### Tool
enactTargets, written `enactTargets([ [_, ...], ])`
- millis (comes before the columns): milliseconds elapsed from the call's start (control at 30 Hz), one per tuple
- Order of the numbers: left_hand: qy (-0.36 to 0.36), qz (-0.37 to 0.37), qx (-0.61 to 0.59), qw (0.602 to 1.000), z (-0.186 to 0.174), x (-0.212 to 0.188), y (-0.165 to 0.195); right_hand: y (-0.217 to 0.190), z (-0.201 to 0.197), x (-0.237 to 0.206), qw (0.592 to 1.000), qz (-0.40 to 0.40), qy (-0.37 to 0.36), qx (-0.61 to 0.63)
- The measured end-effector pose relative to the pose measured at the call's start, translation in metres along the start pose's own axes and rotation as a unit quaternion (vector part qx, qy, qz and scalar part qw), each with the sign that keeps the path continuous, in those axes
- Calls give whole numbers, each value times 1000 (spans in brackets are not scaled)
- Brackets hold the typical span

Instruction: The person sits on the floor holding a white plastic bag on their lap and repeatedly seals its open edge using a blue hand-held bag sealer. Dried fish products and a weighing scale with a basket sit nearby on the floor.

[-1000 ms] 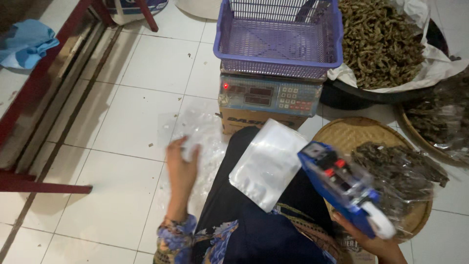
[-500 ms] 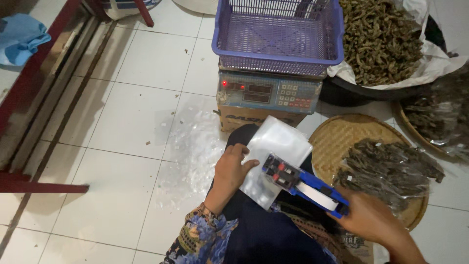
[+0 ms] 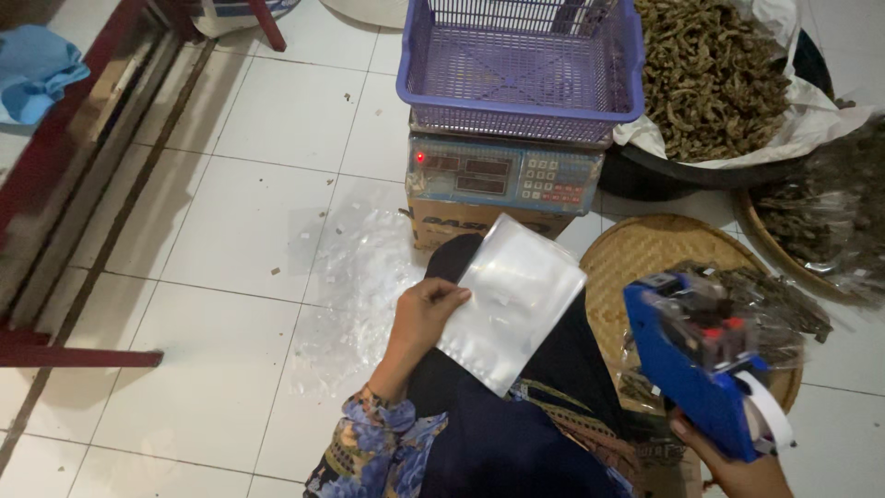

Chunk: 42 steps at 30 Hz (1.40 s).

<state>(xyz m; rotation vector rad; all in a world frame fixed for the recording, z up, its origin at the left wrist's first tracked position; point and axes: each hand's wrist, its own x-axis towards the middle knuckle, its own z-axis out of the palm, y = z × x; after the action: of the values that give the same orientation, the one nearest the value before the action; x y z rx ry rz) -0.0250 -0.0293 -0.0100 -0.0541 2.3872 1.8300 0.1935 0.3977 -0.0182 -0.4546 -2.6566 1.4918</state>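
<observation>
Left hand: the left hand rests on a clear plastic bag, fingers curled over its left edge, pinning it on the dark-clothed lap.
Right hand: the right hand grips the handle of a blue label gun, fingers wrapped around it, held up beside the lap, apart from the bag.
Bag: flat, tilted, empty.
Ahead: a digital scale carrying a purple basket.
Floor: loose clear bags on white tiles.
Right side: a woven tray with packed bags; a basin of dried brown pieces.
</observation>
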Motion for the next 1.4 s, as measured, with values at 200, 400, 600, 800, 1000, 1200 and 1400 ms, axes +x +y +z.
enactTargets([
  [200, -25, -20, -83, 996, -38, 5, -23, 12, 33, 5, 998, 0, 43, 51],
  [400, -57, 58, 15, 997, -38, -2, -9, -20, 50, 19, 996, -81, -35, 6],
  [600, 41, 264, 156, 951, -12, -15, 32, -48, 53, 31, 990, 5, -138, -5],
  [800, -68, 68, 22, 995, -49, -13, 28, -39, 51, 32, 984, -45, -141, 98],
  [1000, -132, -40, -117, 983, -60, -2, 6, -26, 54, 41, 917, 112, -193, 330],
  [1200, -41, 269, 27, 962, -19, 6, 10, -34, 59, 33, 987, -51, -131, 75],
  [1400, -98, -25, -148, 984, -63, 3, -10, -35, 53, 33, 981, 15, -118, 155],
])
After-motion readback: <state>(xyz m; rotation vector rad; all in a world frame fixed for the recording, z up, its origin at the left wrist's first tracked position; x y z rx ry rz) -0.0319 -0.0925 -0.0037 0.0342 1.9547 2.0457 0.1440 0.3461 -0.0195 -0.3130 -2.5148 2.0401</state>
